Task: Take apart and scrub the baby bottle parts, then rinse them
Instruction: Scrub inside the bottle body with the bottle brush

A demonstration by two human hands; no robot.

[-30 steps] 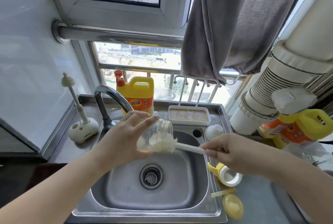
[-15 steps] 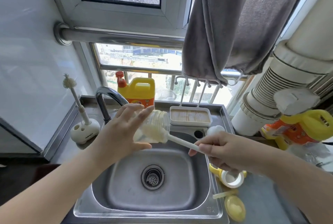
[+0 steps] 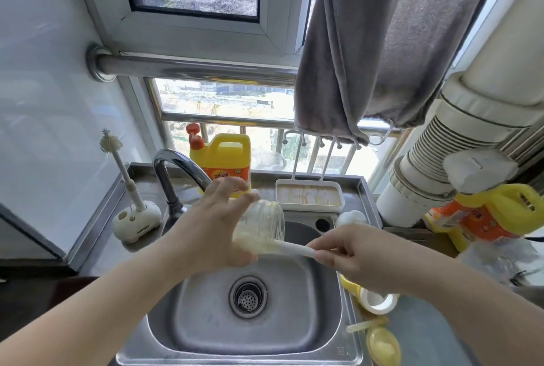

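Observation:
Above the steel sink (image 3: 318,333), my left hand (image 3: 210,233) holds a clear baby bottle (image 3: 260,227) on its side, mouth pointing right. My right hand (image 3: 357,256) pinches the white handle of a bottle brush (image 3: 293,248); the brush head is deep inside the bottle and shows only as a pale blur through the wall. On the counter right of the sink lie a yellow-and-white bottle collar (image 3: 375,301), partly under my right wrist, a yellow cap (image 3: 382,346) and a pale straw piece (image 3: 365,325).
A curved tap (image 3: 176,165) stands behind my left hand. A small brush in a white stand (image 3: 137,223) sits at back left. A yellow detergent jug (image 3: 222,156), a white drying tray (image 3: 309,195) and a white teat (image 3: 350,217) line the back edge. A grey towel (image 3: 382,42) hangs overhead.
The brush has gone deeper into the bottle, so less handle shows and my right hand is nearer the bottle mouth. The bottle has tipped a little, mouth end higher.

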